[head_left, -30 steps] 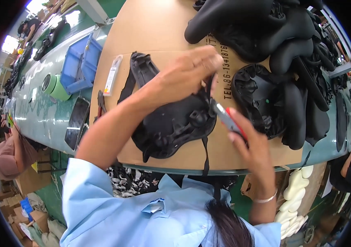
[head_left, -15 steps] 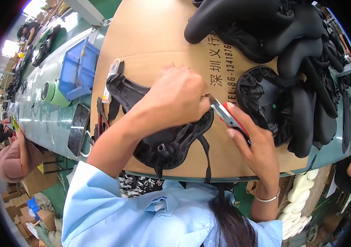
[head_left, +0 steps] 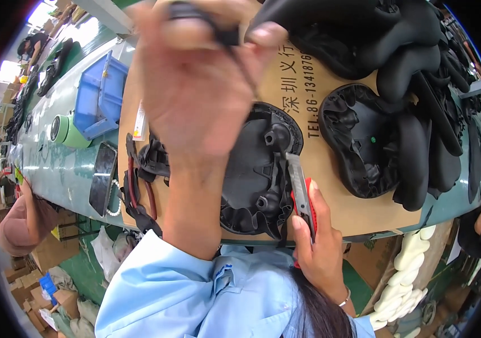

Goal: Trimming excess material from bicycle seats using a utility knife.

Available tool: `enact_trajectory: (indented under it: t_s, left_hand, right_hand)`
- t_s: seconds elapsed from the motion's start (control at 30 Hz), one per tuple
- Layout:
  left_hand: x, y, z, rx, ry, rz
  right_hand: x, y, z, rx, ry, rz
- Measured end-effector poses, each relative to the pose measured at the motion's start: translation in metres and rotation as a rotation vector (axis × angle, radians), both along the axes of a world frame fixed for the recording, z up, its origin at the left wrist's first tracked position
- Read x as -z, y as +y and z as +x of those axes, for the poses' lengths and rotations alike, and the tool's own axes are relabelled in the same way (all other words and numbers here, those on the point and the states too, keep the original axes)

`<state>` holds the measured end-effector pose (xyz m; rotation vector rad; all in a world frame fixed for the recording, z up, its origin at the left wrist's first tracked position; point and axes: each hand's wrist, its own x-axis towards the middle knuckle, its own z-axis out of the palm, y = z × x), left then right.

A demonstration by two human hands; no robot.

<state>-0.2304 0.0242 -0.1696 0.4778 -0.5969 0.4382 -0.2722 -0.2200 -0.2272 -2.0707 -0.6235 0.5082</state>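
My left hand [head_left: 195, 96], smeared by motion, is raised at the upper middle with its fingers closed round a black fabric strip [head_left: 223, 35]. Below it lies a black bicycle saddle [head_left: 251, 163], underside up, its cover gathered in folds round the rim; my left hand and forearm hide part of it. My right hand [head_left: 324, 253] grips a red utility knife [head_left: 303, 194] at the saddle's right edge. The blade is out and points away from me. Whether it touches the cover I cannot tell.
Another upturned saddle [head_left: 371, 143] lies to the right, beside a pile of black saddles [head_left: 358, 39]. Red-handled pliers or scissors [head_left: 133, 186], a phone [head_left: 104, 177], a green round container [head_left: 67, 130] and a blue bin [head_left: 102, 96] are at left. Cardboard [head_left: 358, 219] covers the tabletop.
My left hand has risen and pulled away from the knife, a black strip now showing in it. My right hand has come nearer with the knife. The saddle has turned.
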Motion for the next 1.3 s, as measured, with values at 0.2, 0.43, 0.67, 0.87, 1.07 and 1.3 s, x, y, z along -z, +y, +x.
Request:
enact_trajectory:
  t_s: [0.2,0.43,0.67,0.87,1.07,1.3]
  left_hand:
    - [0.002,-0.011,-0.033,-0.429,0.873,1.018]
    - [0.051,-0.017,-0.030,-0.993,0.073,1.884]
    - [0.066,-0.008,-0.019,-1.399,0.171,1.367]
    - [0.063,0.011,-0.023,-1.140,0.919,0.813]
    - [0.060,-0.013,-0.115,-0.572,1.393,1.025]
    - [0.041,-0.030,-0.088,-0.060,0.631,0.711]
  right_hand:
    - [-0.030,-0.025,0.038,-0.235,-0.220,-0.217]
    - [-0.027,-0.008,0.057,-0.301,-0.198,-0.104]
    - [-0.013,-0.028,0.010,-0.058,0.157,-0.027]
    - [-0.013,-0.032,-0.025,-0.021,-0.119,-0.050]
    - [-0.031,-0.041,0.080,-0.216,-0.241,-0.145]
    - [-0.055,-0.011,0.102,-0.766,-0.493,-0.357]
